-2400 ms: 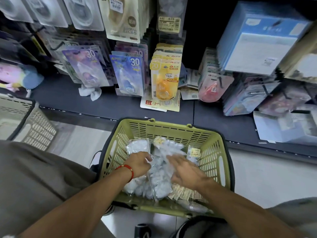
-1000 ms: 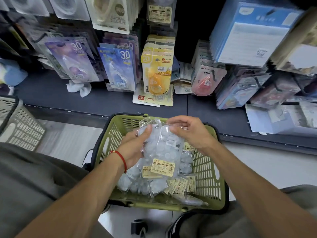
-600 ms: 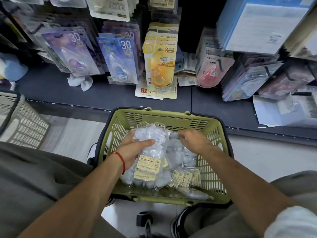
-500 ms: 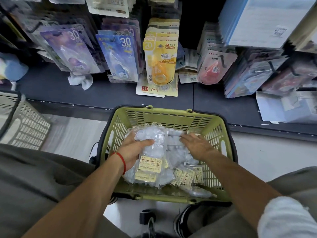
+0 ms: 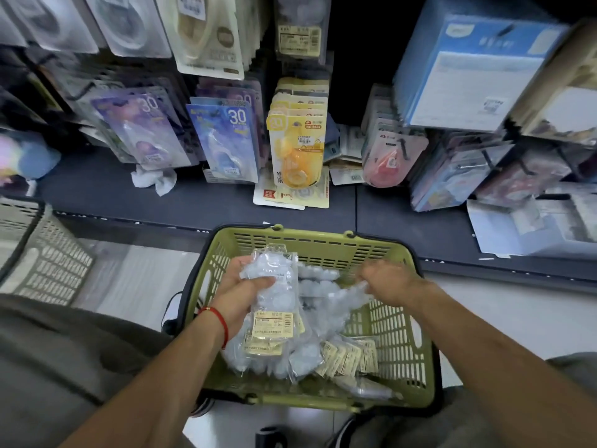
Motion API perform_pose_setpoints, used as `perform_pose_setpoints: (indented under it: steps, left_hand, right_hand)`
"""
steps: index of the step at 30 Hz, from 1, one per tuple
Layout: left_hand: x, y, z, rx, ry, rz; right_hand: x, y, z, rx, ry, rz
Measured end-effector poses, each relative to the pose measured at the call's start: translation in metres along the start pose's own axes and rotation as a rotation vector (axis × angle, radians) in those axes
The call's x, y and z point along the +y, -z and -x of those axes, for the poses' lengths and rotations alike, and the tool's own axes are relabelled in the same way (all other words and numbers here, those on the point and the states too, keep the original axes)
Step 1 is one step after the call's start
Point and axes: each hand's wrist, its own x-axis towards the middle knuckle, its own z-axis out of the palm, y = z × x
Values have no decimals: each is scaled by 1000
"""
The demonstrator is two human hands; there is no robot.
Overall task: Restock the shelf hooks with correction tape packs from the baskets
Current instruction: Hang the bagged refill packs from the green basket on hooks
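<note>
Nearest the camera, two bare forearms reach into a green basket (image 5: 400, 347) standing on the pale floor (image 5: 504, 315) in front of the shelf. The left hand (image 5: 240, 294), a red string at its wrist, has its grip curled round a stack of clear correction tape packs (image 5: 274, 305), thumb across the front, holding them above the heap in the basket. The right hand (image 5: 386, 281) has its grip closed, pinching the crinkled edge of another clear pack (image 5: 342, 300) that trails down toward the heap. More packs with yellow labels (image 5: 347, 355) lie on the basket floor. A grey basket (image 5: 48, 266) stands to the left. Beyond, on the dark shelf (image 5: 200, 202), carded tapes hang on hooks: purple cards (image 5: 145, 130), blue cards (image 5: 226, 140), yellow cards (image 5: 297, 147), pink packs (image 5: 392, 156).
</note>
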Motion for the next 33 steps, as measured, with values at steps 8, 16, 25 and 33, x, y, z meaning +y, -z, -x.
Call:
perform_pose_setpoints:
  steps: [8, 16, 25, 33]
  left_hand:
    - [30, -18, 12, -121, -151, 79]
    - [93, -47, 37, -120, -426, 203]
    - [196, -62, 62, -255, -635, -125]
    - [248, -48, 68, -298, -796, -162]
  right_hand:
    - [-15, 66, 71, 46, -11, -1468]
    - [-62, 92, 66, 333, 27, -1522]
    - [-72, 145, 74, 764, 187, -1571]
    - [-84, 211, 74, 935, 263, -1466]
